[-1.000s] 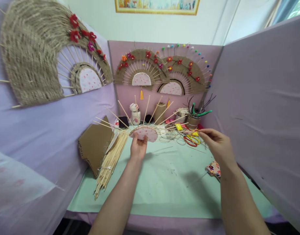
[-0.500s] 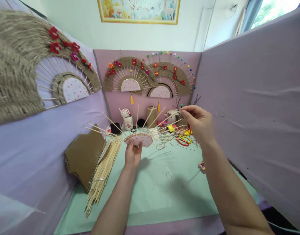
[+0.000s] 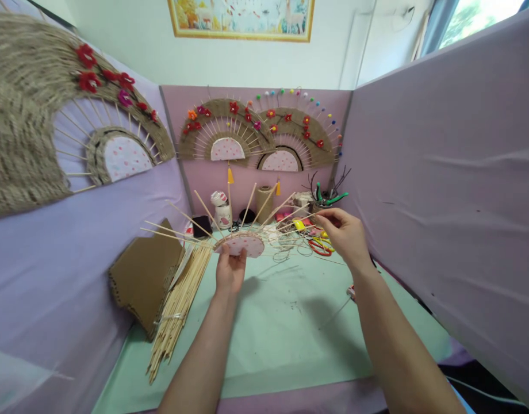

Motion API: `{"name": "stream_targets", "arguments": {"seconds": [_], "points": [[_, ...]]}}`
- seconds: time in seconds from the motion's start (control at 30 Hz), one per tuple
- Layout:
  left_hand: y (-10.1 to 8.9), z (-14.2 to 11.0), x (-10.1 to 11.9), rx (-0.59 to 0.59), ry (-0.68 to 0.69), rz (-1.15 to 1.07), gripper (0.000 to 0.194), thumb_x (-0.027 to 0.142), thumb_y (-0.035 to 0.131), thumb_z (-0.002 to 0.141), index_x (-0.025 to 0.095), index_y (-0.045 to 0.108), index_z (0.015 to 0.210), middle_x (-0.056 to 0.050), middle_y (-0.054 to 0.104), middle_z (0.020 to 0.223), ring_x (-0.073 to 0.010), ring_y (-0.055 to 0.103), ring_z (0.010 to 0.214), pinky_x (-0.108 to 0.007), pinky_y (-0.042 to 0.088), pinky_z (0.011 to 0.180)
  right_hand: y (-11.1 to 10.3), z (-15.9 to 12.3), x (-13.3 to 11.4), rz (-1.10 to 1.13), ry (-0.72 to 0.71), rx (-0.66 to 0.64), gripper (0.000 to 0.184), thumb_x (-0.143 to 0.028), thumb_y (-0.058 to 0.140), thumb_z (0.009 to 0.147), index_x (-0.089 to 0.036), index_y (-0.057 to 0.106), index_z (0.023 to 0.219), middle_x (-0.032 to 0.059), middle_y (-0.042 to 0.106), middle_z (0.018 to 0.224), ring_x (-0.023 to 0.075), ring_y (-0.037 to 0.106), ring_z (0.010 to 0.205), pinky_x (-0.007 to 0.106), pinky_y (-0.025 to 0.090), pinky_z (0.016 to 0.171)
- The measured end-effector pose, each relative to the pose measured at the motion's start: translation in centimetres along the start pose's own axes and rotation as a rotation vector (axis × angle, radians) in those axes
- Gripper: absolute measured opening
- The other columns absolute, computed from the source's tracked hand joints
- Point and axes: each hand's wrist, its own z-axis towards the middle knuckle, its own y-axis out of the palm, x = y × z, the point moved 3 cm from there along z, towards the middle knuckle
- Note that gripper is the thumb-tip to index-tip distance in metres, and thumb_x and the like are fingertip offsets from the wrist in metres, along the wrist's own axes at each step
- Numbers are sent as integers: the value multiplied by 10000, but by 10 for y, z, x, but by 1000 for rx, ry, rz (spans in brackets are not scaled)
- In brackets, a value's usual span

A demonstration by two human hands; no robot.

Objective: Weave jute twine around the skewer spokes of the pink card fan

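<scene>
Above the green-covered table, my left hand (image 3: 230, 271) grips a fan frame by its half-round, pink-spotted base (image 3: 242, 245), thumb on the front face. Thin wooden sticks (image 3: 208, 208) spread from the base's curved edge like rays. My right hand (image 3: 342, 233) is raised to the right of the frame, thumb and forefinger pinched together close to the tips of the right-hand sticks. What lies in that pinch, a stick end or a fine strand, is too small to make out.
A bundle of wooden sticks (image 3: 178, 310) lies at the left beside brown cardboard (image 3: 146, 276). Behind the frame are a twine spool (image 3: 265, 202), red-handled scissors (image 3: 319, 247), green-handled pliers (image 3: 331, 199) and a jar (image 3: 222, 211). Finished fans (image 3: 227, 123) hang on the partitions.
My right hand has come lower, uncovering the green-handled pliers behind it. My left hand still holds the fan frame in nearly the same place; the whole view has shifted slightly.
</scene>
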Motion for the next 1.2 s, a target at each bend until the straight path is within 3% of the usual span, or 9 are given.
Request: {"name": "stream_targets", "arguments": {"seconds": [0.3,0.47,0.87,1.03,1.2], "points": [[2,0,3,33,8,-31,136,246,532,915,158,634,897,-33,666,880,-111,636,806,-215,577,659,23,-27,19,51,58,-95,264,-418,616,770,-168,699,799,72,700,776,189,597,690,299,450,637],[1,1,4,52,6,-38,115,250,553,903,169,635,909,-30,666,882,-109,637,804,-220,577,676,29,-36,22,54,85,-83,273,-428,615,761,-171,698,800,70,697,771,194,599,691,295,445,614],[1,-1,1,35,1,-8,113,232,543,908,165,633,897,-28,669,867,-106,638,790,-214,573,666,5,20,-6,32,-18,50,217,-352,598,787,-161,694,824,51,699,772,174,611,697,288,466,670],[-1,1,0,28,6,-10,91,236,572,891,167,630,905,-30,670,893,-107,640,818,-209,573,686,3,15,-13,36,-59,94,216,-358,595,806,-171,693,853,55,701,815,169,612,708,283,468,672],[-1,2,-1,38,-4,-12,106,255,572,892,168,632,904,-30,667,882,-109,638,807,-213,576,673,11,-2,1,3,-46,45,219,-369,584,819,-177,687,837,59,699,802,182,614,717,296,467,684]]}}
